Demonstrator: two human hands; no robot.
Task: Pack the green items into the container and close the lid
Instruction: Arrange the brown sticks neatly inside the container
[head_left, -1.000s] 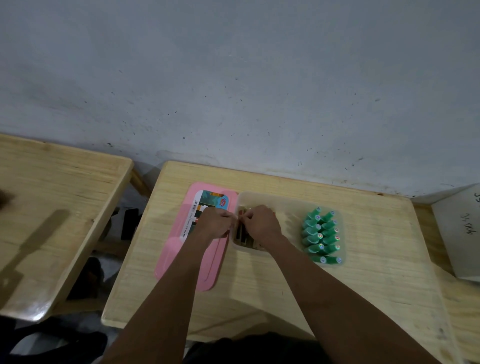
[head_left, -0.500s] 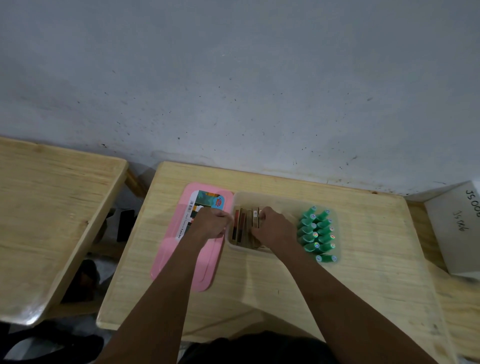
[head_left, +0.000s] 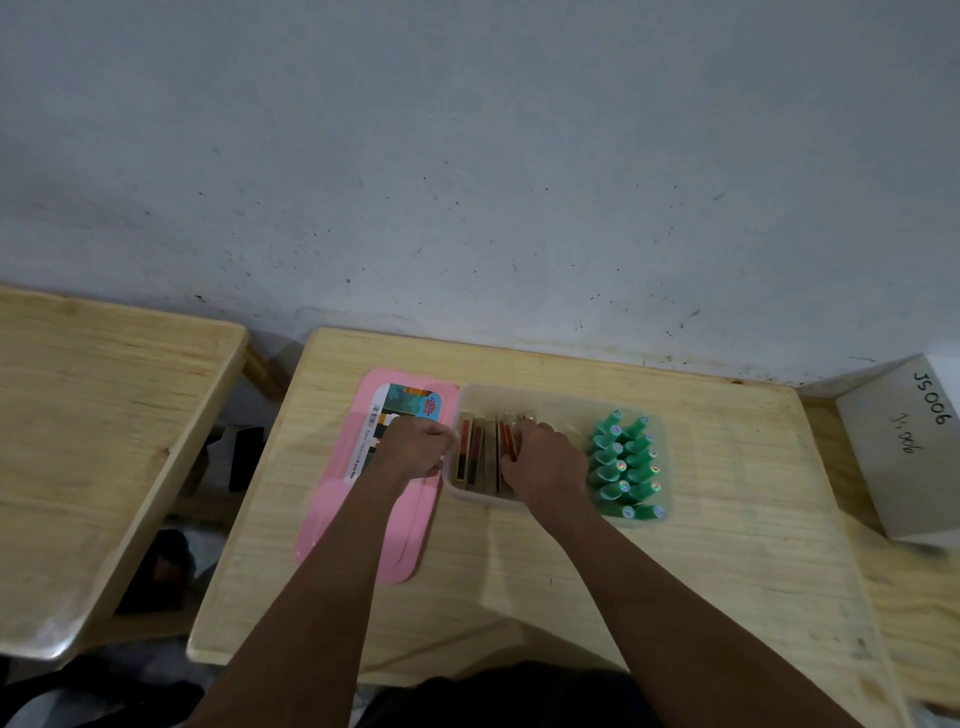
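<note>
Reaching in from the near edge of the tabletop (head_left: 545, 571), both forearms angle toward the translucent container (head_left: 550, 402), which sits toward the far edge, a little left of the middle. The right hand (head_left: 545, 462) is lowered into the container's middle, palm down, its fingers curled together against a row of slim brown-and-red packs (head_left: 480, 457) standing on edge in the left part; whether it actually grips one I cannot tell, since the knuckles hide the fingertips. The left hand (head_left: 415, 449) is bunched into a loose fist at the container's left wall, fingers drawn together, resting over the pink lid (head_left: 363, 519); what, if anything, it pinches is hidden. The lid lies flat on the tabletop just left of the container, its long side running toward the near edge, a printed label (head_left: 405, 410) showing at its far end. The green items (head_left: 626, 467) lie packed in two neat columns in the container's right end, capped ends pointing right and away, just beside the right hand. Bare wood is open on the right side of the tabletop and along the near edge between the forearms. A second wooden table (head_left: 104, 441) stands well apart to the left across a gap, and a white box (head_left: 904, 452) with handwriting sits past the right edge.
</note>
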